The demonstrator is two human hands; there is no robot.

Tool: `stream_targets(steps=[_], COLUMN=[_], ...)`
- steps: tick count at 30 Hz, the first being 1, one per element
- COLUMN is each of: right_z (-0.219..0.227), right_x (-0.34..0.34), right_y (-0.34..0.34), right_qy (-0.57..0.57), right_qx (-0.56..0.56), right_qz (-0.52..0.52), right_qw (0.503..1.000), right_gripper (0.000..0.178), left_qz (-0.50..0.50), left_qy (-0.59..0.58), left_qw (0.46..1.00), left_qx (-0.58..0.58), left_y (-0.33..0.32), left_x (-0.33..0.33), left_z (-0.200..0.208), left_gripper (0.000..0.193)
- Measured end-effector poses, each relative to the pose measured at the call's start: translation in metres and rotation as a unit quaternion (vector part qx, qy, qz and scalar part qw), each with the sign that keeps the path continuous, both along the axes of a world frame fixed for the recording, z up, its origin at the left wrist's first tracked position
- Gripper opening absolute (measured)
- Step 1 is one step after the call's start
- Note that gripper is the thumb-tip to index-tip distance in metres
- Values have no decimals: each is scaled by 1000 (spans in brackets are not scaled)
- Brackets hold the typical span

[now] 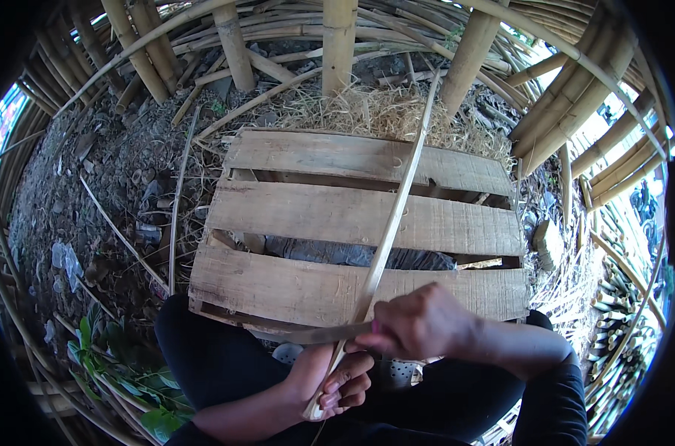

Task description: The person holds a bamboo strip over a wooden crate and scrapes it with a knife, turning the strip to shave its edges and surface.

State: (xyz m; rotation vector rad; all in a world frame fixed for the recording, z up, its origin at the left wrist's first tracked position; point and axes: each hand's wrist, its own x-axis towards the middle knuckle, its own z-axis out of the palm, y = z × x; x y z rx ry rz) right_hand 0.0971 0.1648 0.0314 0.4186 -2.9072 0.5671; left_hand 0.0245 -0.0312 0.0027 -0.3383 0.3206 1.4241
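My left hand [333,379] is closed round the lower end of a long pale bamboo strip [397,212]. The strip slants up and away across a slatted wooden crate [360,212], its far tip beyond the crate's back slat. In my right hand [419,323], a fist grips a knife [326,334] by its handle, which is mostly hidden by the fingers. The blade points left and lies across the strip just above my left hand. Both hands are close together, over the crate's near edge and my lap.
Wood shavings [374,115] are heaped behind the crate. Upright bamboo posts [339,44] stand at the back. Two thin strips [177,201] lie on the littered soil at left, with green leaves [92,349] near my knee. Cut bamboo pieces [620,320] are piled at right.
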Motion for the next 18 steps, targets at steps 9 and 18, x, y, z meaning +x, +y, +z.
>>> stream_targets(steps=[9,18], right_z=[7,7], right_x=[3,4], right_y=[-3,-3], right_qy=[-24,-37], right_qx=[-5,0], right_qz=[-15,-21], right_qw=[1000,999], right_gripper=[37,37], left_qz=[27,15], left_qy=[-85,-80], left_qw=[993,994], left_qx=[76,68], left_y=[-2,-1], left_x=[-5,-6], left_z=[-8,-7], left_gripper=[24,28])
